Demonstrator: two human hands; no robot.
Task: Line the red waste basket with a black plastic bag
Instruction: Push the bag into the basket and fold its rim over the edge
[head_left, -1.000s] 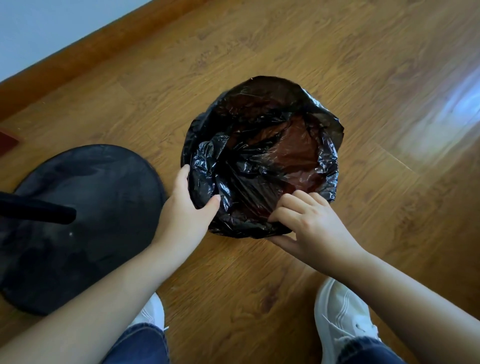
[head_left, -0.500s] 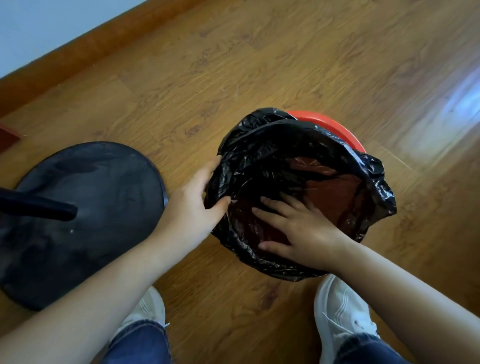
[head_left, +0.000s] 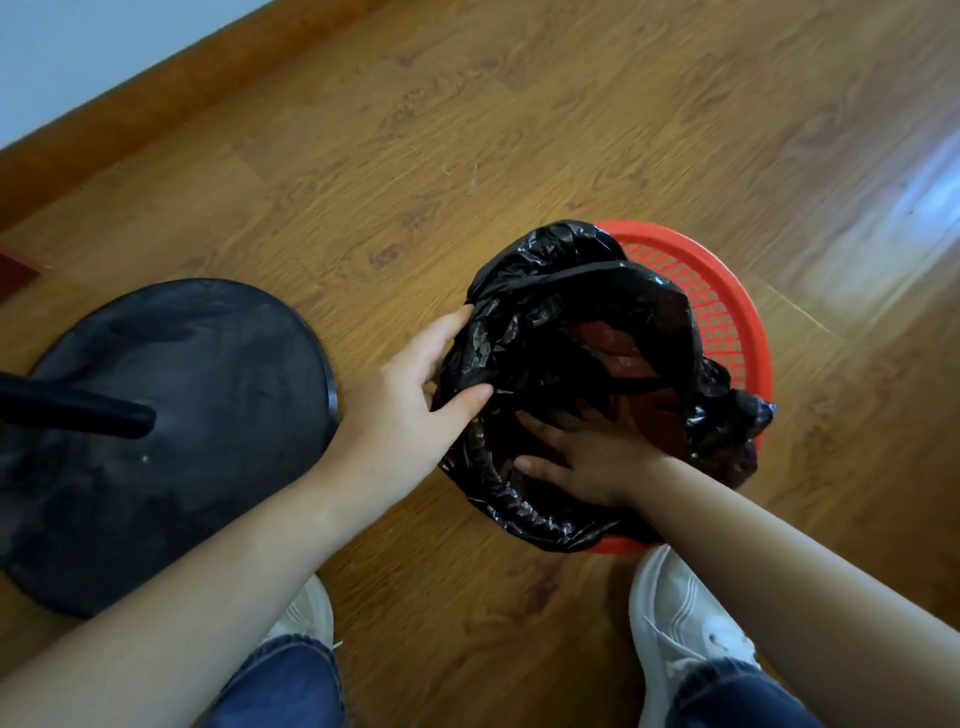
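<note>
The red waste basket (head_left: 727, 301) stands on the wooden floor, its latticed far and right wall bare. A crinkled black plastic bag (head_left: 561, 312) sits in it, folded over the near and left rim but slipped off the far right rim. My left hand (head_left: 415, 395) grips the bag's left edge, thumb inside and fingers outside. My right hand (head_left: 576, 457) is inside the bag with fingers spread, pressing the plastic down; its fingertips are partly hidden in the dark folds.
A black round stand base (head_left: 171, 415) with a black pole (head_left: 78, 410) lies left of the basket. My white shoes (head_left: 680, 613) stand just below the basket. A wooden skirting board (head_left: 156, 104) and pale wall run along the upper left.
The basket has shifted right and nearer. The bag has come off the far right rim, baring red lattice. My right hand has gone from the near rim down into the bag.
</note>
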